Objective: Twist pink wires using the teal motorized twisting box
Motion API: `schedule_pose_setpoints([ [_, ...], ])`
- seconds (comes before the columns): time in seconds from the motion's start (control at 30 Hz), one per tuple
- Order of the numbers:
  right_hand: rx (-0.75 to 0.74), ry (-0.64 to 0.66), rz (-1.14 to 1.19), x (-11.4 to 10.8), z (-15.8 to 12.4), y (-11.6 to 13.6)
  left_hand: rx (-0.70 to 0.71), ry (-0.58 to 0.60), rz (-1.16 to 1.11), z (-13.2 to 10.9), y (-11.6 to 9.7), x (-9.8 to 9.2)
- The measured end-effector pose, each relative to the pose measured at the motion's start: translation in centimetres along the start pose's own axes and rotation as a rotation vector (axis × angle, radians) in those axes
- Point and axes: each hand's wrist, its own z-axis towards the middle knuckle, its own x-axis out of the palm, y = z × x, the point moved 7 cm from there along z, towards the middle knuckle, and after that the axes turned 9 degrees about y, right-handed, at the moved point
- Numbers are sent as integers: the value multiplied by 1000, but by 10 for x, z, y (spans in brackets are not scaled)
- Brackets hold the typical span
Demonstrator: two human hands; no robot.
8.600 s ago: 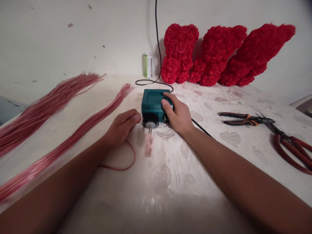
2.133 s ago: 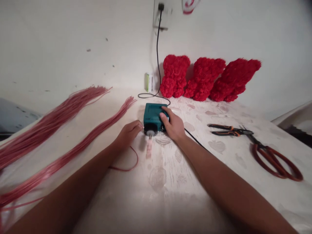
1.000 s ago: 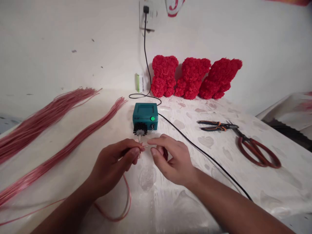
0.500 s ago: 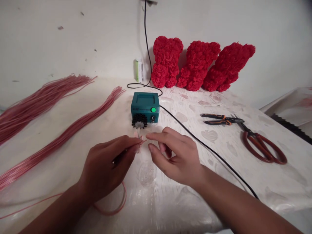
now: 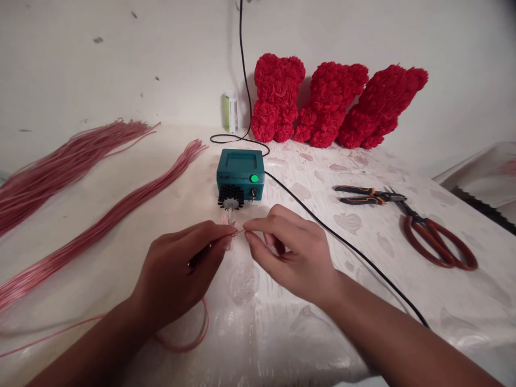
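My left hand (image 5: 175, 271) pinches a thin pink cord (image 5: 206, 325) between thumb and fingertips. The cord loops below that wrist and trails off to the left. Its short end sticks out past the left fingertips, where my right hand (image 5: 292, 255) closes thumb and index finger on it. Just beyond both hands stands a teal box-shaped machine (image 5: 242, 161) with a lit green button (image 5: 254, 178). On its front sits a round black spiky wheel (image 5: 231, 198) with a pale shaft pointing toward my fingers. Part of the shaft is hidden behind my fingertips.
Two bundles of pink cords, a thick bundle (image 5: 72, 161) and a thinner bundle (image 5: 121, 207), lie left. Pliers (image 5: 358, 194) and red-handled scissors (image 5: 439, 239) lie right. Three red flower-covered figures (image 5: 278, 97) and a white-green tube (image 5: 231, 113) stand behind. A black cable (image 5: 342, 242) crosses the table.
My right thumb and index finger, apart before, have closed on the cord's short end. The left hand keeps its pinch. The view has shifted slightly.
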Motion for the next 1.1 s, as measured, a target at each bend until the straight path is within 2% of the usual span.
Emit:
schedule_pose_setpoints([
  [0.53, -29, 17, -40, -1, 0, 4, 11, -6, 38, 1, -4, -2],
  [0.77, -28, 28, 18, -1, 1, 2, -6, 51, -12, 4, -7, 0],
  [1.0, -17, 227, 28, 12, 0, -3, -9, 124, -55, 1, -4, 6],
  [1.1, -27, 272, 59, 14, 0, -3, -10, 139, -107, 2, -5, 6],
])
